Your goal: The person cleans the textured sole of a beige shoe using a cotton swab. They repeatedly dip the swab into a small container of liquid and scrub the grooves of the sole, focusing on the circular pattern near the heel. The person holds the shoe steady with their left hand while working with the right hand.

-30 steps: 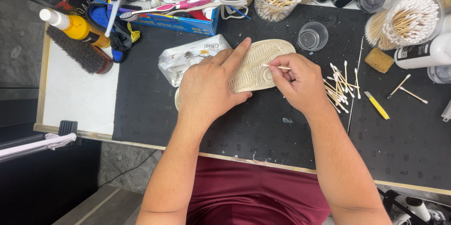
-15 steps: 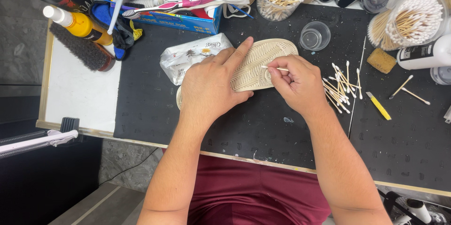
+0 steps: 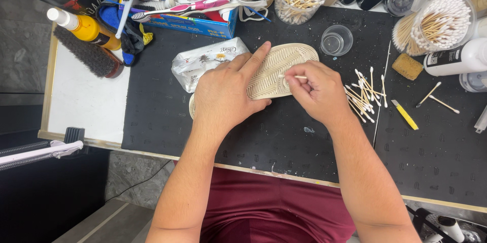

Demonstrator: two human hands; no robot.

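- The shoe [image 3: 276, 70] lies sole-up near the middle of the black mat on the counter [image 3: 86, 106], its toe pointing toward 2 o'clock.
- The left hand [image 3: 223, 93] rests flat over the heel half, fingers spread, the index finger laid along the sole's far edge to pin it down.
- The right hand [image 3: 317, 91] sits at the shoe's 3 o'clock side, its fingers pinched on a cotton swab [image 3: 297, 76] whose tip touches the grooved tread.
- Progress, judged from the sole alone: the visible herringbone tread looks pale and fairly even, with no obvious dirt, so the groove cleaning seems well along; the heel part is hidden under the left hand and cannot be judged.
- A loose pile of swabs [image 3: 365, 93] lies just beside the right hand at 3 o'clock, which suggests many have been spent.
- A full jar of swabs [image 3: 439, 22] stands at 2 o'clock, a small clear cup [image 3: 337, 40] at 1 o'clock, a wipes pack [image 3: 203, 60] at 10 o'clock.
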